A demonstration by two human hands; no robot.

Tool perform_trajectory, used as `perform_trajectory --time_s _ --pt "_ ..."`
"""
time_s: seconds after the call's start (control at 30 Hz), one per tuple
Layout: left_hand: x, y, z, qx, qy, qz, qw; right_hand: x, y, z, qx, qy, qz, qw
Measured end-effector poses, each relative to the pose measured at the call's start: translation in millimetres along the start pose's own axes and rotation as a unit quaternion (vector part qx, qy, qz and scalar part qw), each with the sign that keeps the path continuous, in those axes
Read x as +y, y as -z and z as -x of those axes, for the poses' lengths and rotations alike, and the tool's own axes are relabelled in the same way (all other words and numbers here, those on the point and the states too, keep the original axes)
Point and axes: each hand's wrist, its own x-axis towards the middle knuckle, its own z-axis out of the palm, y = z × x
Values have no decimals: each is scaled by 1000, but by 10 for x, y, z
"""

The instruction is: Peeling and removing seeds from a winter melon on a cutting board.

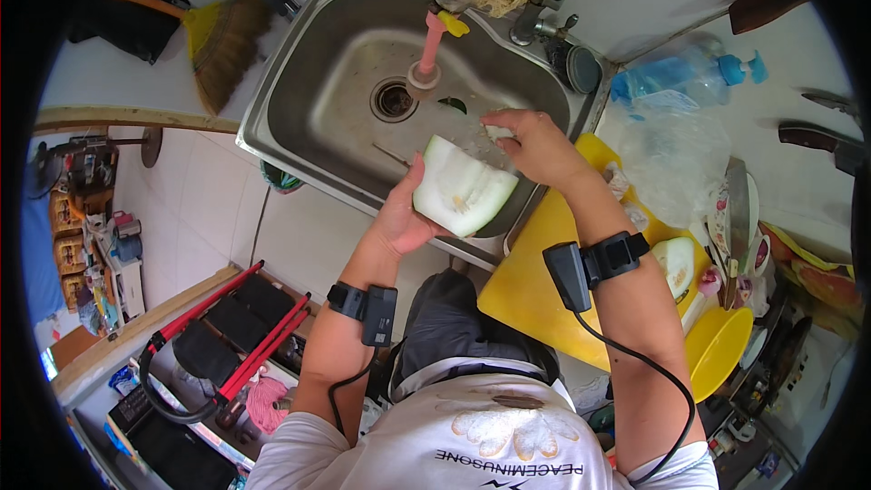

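Observation:
My left hand (401, 218) grips a thick piece of pale melon (452, 184), apparently winter melon, over the near side of the steel sink (320, 47). Its white flesh faces up, a thin green rind shows at the edge, and the middle is hollowed with a few seedy bits. Just beyond the piece, my right hand (537, 143) pinches a clump of white pulp (500, 131) between thumb and fingers, apart from the melon. Loose pale scraps lie beneath it in the basin. A pink tap extension (429, 47) hangs above the drain (395, 99), near a dark green scrap (453, 105).
Right of the sink, a yellow cutting board (531, 286) bears another melon piece (677, 262). Beyond it are a clear plastic bag (674, 163), a knife blade (736, 211) and a yellow basin (721, 354). A blue pump bottle (670, 82) lies by the wall. A broom (221, 47) hangs left.

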Motion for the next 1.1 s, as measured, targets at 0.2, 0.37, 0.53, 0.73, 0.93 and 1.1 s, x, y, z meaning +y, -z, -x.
perform_trajectory --time_s 0.2,0.37,0.53,0.73,0.93,1.1 --pt "16 39 -1 3 -37 -33 999 -231 -204 164 -16 100 55 993" --pt "-16 -63 -8 63 -88 -76 991 -400 -333 166 -10 44 94 995" --pt "36 8 51 31 -39 -58 997 -177 -139 -29 40 -5 92 995" --pt "78 185 97 -62 8 70 996 -166 -191 -10 20 -38 -186 982" --pt "-14 192 106 -52 -6 13 999 -230 -201 -70 -3 -52 -179 982" --pt "5 219 157 -125 -40 34 991 -185 -5 -6 155 -53 -374 913"
